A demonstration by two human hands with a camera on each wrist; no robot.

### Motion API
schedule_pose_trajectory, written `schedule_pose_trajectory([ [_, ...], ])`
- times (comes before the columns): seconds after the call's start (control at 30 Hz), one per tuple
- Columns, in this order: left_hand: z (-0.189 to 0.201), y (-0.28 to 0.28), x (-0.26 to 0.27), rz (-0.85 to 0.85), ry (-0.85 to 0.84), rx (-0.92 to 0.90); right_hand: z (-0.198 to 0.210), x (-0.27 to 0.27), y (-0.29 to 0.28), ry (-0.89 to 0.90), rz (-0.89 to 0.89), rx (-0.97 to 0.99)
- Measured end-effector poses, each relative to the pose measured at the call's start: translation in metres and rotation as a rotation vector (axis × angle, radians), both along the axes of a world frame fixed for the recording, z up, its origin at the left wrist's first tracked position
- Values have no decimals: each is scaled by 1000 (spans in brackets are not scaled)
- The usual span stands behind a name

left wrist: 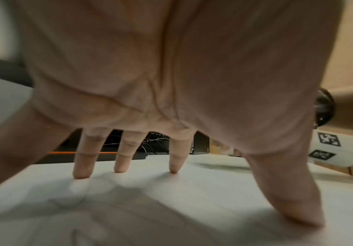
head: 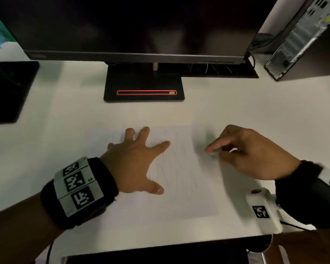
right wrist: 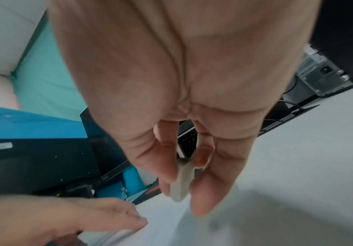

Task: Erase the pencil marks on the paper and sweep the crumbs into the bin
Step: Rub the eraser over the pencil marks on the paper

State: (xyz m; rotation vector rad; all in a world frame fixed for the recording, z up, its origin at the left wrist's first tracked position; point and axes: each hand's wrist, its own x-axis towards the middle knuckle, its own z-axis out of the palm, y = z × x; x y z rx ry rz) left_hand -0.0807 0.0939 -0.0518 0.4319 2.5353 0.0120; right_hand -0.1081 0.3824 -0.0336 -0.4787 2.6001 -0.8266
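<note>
A white sheet of paper [head: 179, 178] with faint pencil scribbles lies on the desk in front of me. My left hand [head: 135, 162] presses flat on the sheet's left part, fingers spread and straight; the left wrist view shows its fingertips [left wrist: 120, 168] on the paper [left wrist: 192, 199]. My right hand [head: 242, 151] hovers at the sheet's right edge and pinches a pale grey eraser [right wrist: 181, 183] between thumb and fingers. In the head view the eraser [head: 214, 152] is blurred. No bin or crumbs are in view.
A black monitor [head: 133, 25] stands on its black base [head: 144, 86] behind the paper. A computer tower [head: 305, 40] stands at the back right, another black stand [head: 8, 88] at the left. The white desk's front edge [head: 160, 242] is close to me.
</note>
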Motion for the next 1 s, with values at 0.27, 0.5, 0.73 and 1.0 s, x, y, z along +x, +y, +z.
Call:
schedule_pose_trajectory([
  [0.27,11,9,0,-3,-34,-41,-6,2,-32,36,112,-46],
  [0.5,10,26,-5,4,-3,-88,-20,-16,-51,122,108,40],
  [0.73,4,27,-9,7,-7,-118,-15,-33,-59,160,198,215],
  [1.0,-3,26,-12,-6,17,-110,-13,-32,-75,181,300,287],
])
